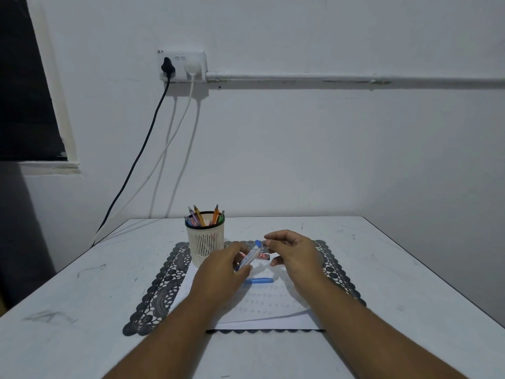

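Note:
My left hand [229, 265] grips the lower end of a slim clear tube with a blue cap [250, 255], tilted up to the right above the paper. My right hand [293, 254] hovers at the tube's capped top end, its thumb and forefinger at the blue cap; whether they pinch it is unclear. A blue pen-like piece [259, 280] lies flat on the white sheet of paper [262, 310]. A small dark and red item [263, 256] lies behind the tube, partly hidden.
A cream mesh pen holder [205, 243] with several coloured pens stands at the back left of a dark lace placemat [161, 291]. The white table [82, 310] meets a wall. Two cables [142, 154] hang from a wall socket [181, 65].

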### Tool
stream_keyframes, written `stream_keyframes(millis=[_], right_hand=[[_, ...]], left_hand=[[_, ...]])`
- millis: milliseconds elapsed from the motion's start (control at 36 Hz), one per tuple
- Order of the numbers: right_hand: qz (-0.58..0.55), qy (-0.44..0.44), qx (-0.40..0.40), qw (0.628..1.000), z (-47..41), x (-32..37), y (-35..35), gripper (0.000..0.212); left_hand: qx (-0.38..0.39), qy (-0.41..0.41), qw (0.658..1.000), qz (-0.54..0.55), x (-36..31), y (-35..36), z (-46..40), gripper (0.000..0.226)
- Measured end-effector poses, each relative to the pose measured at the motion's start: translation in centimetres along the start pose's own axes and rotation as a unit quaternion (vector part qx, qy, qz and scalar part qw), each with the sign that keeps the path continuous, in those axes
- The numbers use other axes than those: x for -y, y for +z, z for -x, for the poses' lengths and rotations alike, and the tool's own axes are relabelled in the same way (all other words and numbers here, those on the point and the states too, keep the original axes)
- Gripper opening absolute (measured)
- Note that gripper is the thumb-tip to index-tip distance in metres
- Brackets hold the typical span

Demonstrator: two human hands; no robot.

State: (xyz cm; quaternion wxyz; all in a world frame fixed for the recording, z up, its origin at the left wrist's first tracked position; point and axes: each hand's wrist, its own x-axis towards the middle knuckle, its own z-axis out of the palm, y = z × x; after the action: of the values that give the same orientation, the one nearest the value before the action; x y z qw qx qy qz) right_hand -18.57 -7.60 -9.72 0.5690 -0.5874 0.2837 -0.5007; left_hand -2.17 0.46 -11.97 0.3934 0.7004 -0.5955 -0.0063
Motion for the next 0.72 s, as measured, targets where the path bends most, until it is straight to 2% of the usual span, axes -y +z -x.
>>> stream_keyframes(millis=[583, 722], right_hand=[[0.003, -0.004, 0.022, 1.0, -0.01, -0.08, 0.16, 0.021], [0.006, -0.009, 0.024, 1.0, 0.03, -0.07, 0.1, 0.016]], left_hand=[[-0.002, 0.012, 1.0, -0.011, 0.2, 0.07, 0.02, 0.028], [-0.007, 0.014, 1.0, -0.012, 0.17, 0.07, 0.07, 0.026]])
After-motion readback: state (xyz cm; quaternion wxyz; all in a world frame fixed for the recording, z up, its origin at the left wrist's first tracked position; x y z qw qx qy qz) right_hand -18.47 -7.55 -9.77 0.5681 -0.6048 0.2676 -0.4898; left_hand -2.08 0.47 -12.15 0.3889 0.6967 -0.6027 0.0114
